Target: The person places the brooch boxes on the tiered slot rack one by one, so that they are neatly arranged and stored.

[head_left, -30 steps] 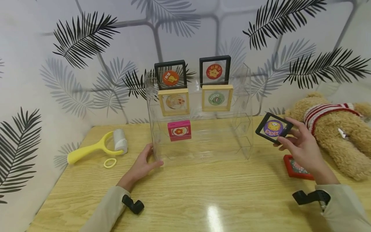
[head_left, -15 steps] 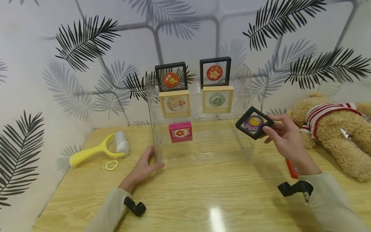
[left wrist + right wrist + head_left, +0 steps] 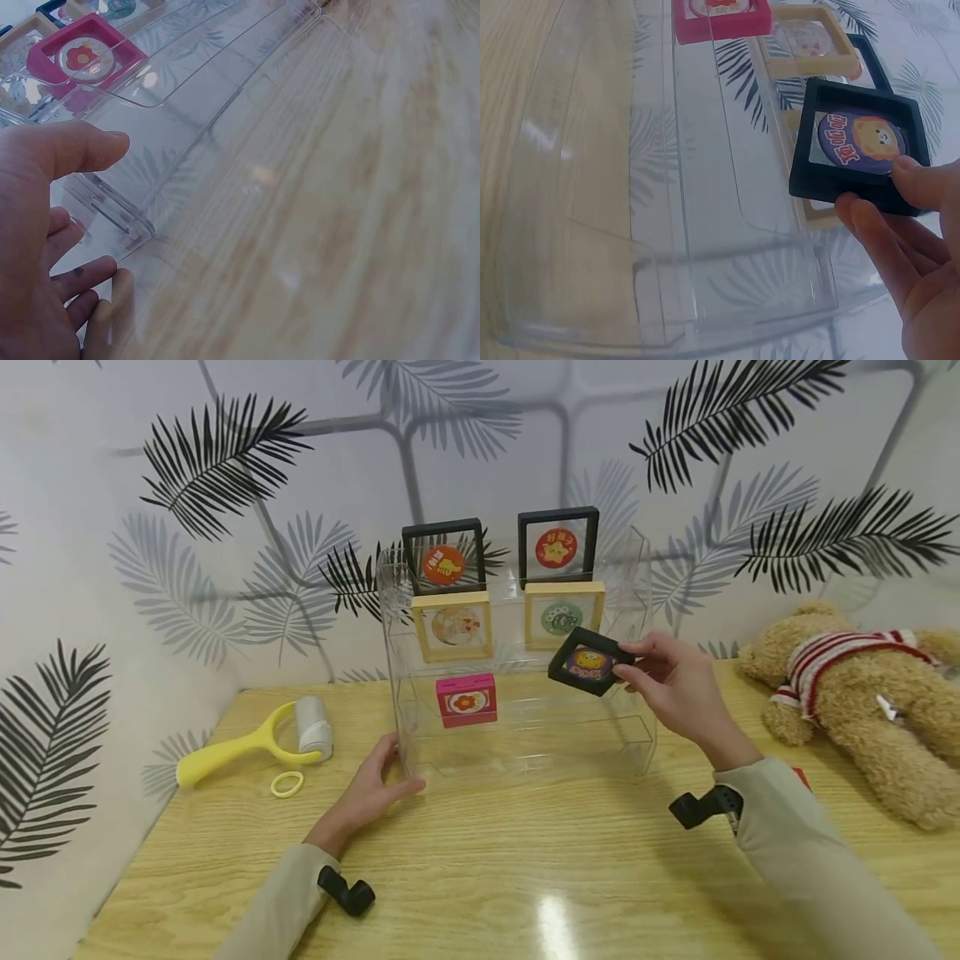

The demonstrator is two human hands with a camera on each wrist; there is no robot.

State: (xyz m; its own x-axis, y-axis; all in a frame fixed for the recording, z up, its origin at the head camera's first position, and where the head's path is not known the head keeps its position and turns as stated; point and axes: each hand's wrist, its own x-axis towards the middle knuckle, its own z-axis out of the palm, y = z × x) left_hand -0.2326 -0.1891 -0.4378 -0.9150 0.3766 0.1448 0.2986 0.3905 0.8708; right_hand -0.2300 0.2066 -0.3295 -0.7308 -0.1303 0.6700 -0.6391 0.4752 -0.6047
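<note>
My right hand pinches a black square frame with a purple lion badge, tilted, in front of the clear tiered acrylic stand. The stand holds two black frames on top, two wooden frames in the middle and a pink frame on the lowest tier. My left hand rests against the stand's lower left corner, thumb on its side wall, fingers relaxed.
A yellow-handled roller and a yellow ring lie at the left of the wooden table. A teddy bear lies at the right; a red frame peeks from behind my right sleeve. A leaf-patterned wall stands behind.
My right hand has carried the black lion frame leftwards from near the teddy bear to the front of the stand's right side. The left hand stayed put.
</note>
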